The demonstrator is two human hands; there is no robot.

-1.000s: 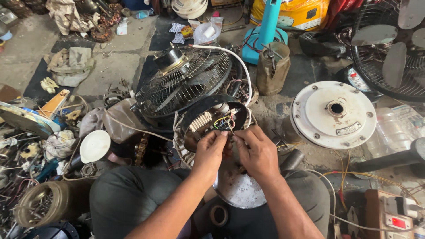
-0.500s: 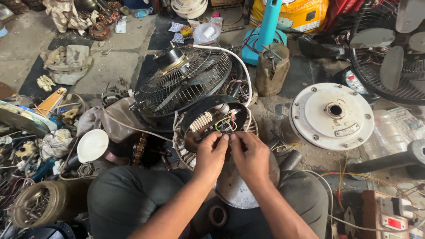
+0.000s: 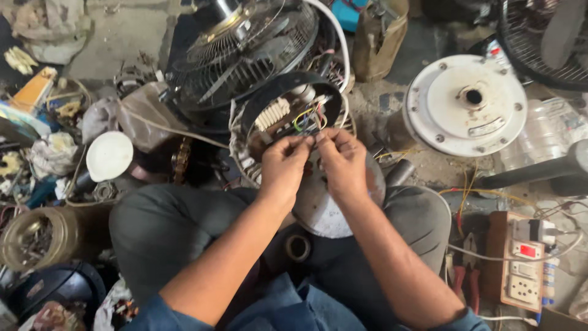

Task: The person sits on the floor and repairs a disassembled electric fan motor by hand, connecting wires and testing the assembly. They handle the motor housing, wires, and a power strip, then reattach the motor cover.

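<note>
Both hands pinching fan motor wires.
Your left hand & right hand fingers closed on coloured wires, leading up into motor housing.

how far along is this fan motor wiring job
Done: the motor housing lies open, its coloured wires exposed. In hand: the left hand and right hand pinch wire ends together just below the motor. Left: the white round cover and the fan grille lie apart, not refitted.
</note>
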